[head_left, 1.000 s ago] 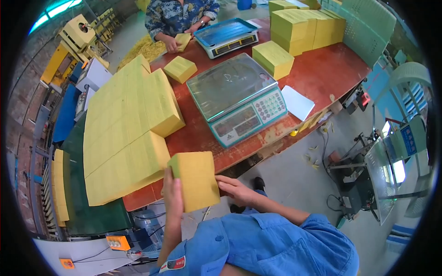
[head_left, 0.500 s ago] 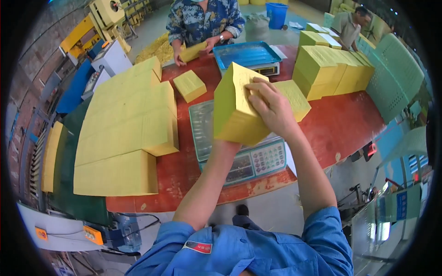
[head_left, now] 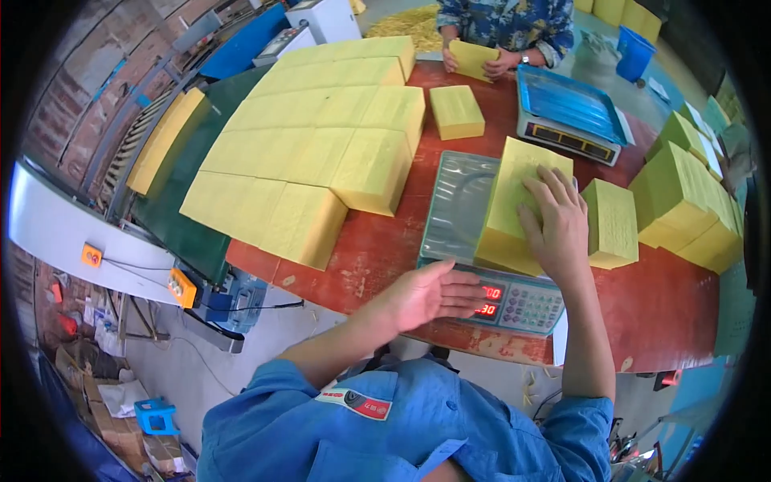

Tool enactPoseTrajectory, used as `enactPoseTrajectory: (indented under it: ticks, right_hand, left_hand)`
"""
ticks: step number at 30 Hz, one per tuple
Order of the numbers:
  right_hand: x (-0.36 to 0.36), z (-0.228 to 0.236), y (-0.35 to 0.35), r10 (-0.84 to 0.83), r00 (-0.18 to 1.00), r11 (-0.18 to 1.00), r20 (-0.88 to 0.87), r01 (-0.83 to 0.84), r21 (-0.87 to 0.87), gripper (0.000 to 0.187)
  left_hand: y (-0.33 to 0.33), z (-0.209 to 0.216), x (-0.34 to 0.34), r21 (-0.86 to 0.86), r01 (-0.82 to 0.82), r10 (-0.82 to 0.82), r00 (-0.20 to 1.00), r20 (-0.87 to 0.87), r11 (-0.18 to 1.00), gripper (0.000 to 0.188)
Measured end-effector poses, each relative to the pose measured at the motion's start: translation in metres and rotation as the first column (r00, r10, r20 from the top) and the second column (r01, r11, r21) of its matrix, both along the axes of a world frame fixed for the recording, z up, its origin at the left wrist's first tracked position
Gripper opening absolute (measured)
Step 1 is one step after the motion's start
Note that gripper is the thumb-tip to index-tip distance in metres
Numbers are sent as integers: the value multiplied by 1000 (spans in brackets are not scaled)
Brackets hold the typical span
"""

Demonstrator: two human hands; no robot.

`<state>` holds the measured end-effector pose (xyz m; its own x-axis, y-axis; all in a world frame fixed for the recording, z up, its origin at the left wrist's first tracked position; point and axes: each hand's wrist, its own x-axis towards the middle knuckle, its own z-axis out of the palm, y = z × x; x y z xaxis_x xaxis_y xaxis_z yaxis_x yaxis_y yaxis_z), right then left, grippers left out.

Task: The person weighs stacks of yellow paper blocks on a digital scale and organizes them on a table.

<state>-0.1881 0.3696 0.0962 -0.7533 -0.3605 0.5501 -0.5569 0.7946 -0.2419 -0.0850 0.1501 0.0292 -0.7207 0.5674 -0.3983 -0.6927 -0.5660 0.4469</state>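
Note:
A tall block of yellow paper point(head_left: 506, 205) stands on the pan of a digital scale point(head_left: 458, 201) in front of me. My right hand point(head_left: 556, 213) lies over the block's top and right side, fingers spread. Nothing is in my left hand point(head_left: 430, 297); it is open, its fingers stretched out before the scale's lit red display. Just right of the scale, a shorter yellow block point(head_left: 612, 225) sits on the red table point(head_left: 353, 265). Behind the scale lies another single block point(head_left: 458, 111).
Rows of yellow blocks point(head_left: 289, 128) cover the table's left side. A second scale with a blue tray point(head_left: 572, 100) stands at the back, near a person in camouflage point(head_left: 510, 28) holding a yellow block. More blocks point(head_left: 683, 197) are stacked at the right. A green conveyor belt point(head_left: 181, 217) runs at left.
The block I held in both hands has come down onto the scale. My left hand has let go from beneath it and moved left. The view has swung left.

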Motion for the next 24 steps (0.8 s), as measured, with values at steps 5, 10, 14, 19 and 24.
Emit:
enactPoseTrajectory:
  ticks: [5, 10, 14, 19, 24]
  right_hand:
    - [0, -6, 3, 9, 999, 1000, 36, -10, 28, 37]
    - [24, 7, -10, -45, 996, 999, -80, 44, -17, 35]
    - [93, 19, -33, -107, 987, 975, -122, 79, -209, 31]
    - [163, -15, -84, 8, 999, 921, 53, 13, -390, 29]
    - [205, -56, -139, 149, 956, 853, 254, 6, -522, 31]
  left_hand:
    - [-98, 18, -74, -689, -700, -356, 606, -711, 187, 39]
    - [-178, -23, -185, -222, -874, -779, 485, -397, -432, 57]
    - [-178, -38, -186, -383, -791, -771, 586, -251, -477, 78]
    - [-171, -49, -167, -429, -793, -787, 564, -250, -432, 85]
    - [-144, -34, -73, -450, -859, -895, 379, -236, -246, 94]
